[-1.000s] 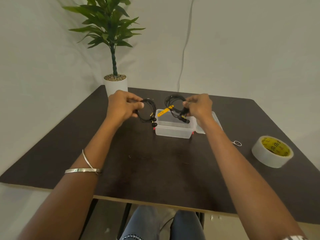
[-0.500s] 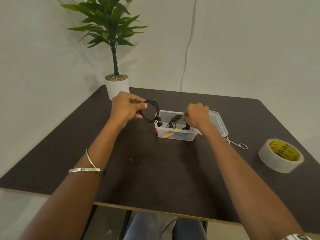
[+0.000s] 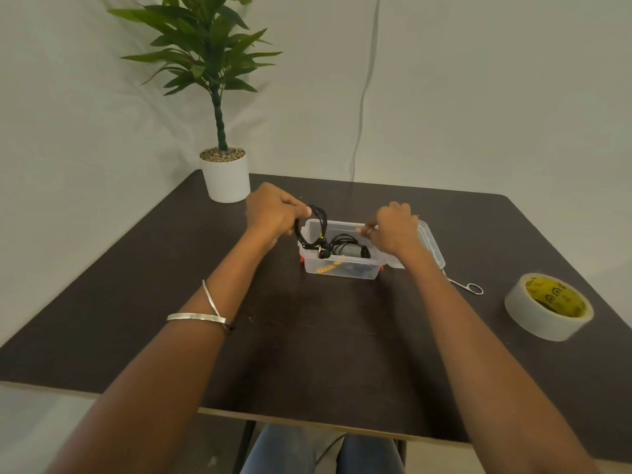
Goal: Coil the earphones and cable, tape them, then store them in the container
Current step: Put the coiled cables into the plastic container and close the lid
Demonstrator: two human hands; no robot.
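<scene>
Black coil of earphones (image 3: 313, 230) pinched in my left hand (image 3: 273, 213), hanging over the left end of the clear container (image 3: 342, 270) on the table (image 3: 307, 354). The coiled cable (image 3: 352, 246) lies inside it. My right hand (image 3: 393, 229) hovers at the container's right rim, fingers curled; whether they pinch anything, I can't tell. Lid (image 3: 432, 242), scissors (image 3: 470, 287), tape roll (image 3: 547, 307) to the right.
</scene>
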